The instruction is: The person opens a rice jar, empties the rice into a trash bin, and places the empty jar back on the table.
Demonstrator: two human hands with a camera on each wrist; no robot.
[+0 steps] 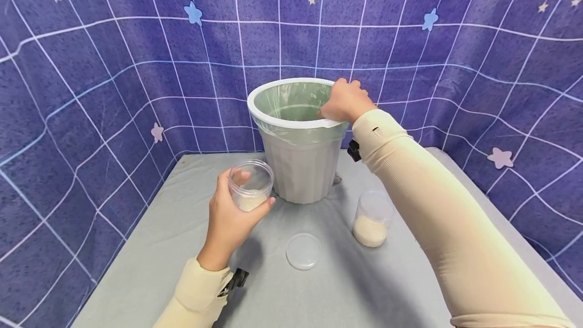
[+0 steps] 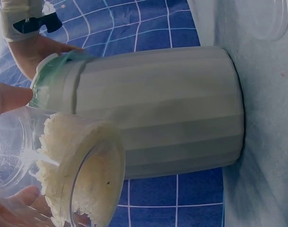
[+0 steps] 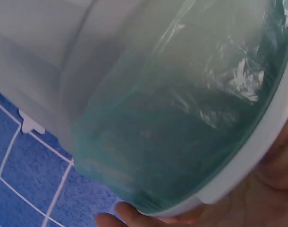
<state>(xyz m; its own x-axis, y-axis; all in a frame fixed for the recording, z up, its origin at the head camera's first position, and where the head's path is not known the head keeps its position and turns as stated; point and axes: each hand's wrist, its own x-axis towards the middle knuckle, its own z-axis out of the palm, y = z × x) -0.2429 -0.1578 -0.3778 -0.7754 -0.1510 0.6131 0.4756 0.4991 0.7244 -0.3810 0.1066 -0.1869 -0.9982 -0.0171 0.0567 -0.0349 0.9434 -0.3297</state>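
Observation:
My left hand (image 1: pixel 234 214) grips a clear plastic jar (image 1: pixel 251 178) in front of the bin's left side. Pale grains like rice (image 2: pixel 94 170) lie in it, with a small dark speck among them, and its top is uncovered. At the bin's right rim, my right hand (image 1: pixel 348 100) grips the edge, the thumb side inside and fingers reaching over the outside; part of the hand is hidden. The grey trash bin (image 1: pixel 302 166) stands upright, its white rim (image 1: pixel 296 123) holding a green plastic liner (image 3: pixel 148 137).
A second clear jar (image 1: pixel 372 219), partly filled with pale grains, stands right of the bin. A clear round lid (image 1: pixel 303 251) lies on the grey cloth-covered table (image 1: pixel 282 292). Purple-blue patterned cloth (image 1: pixel 218 44) encloses the back and sides.

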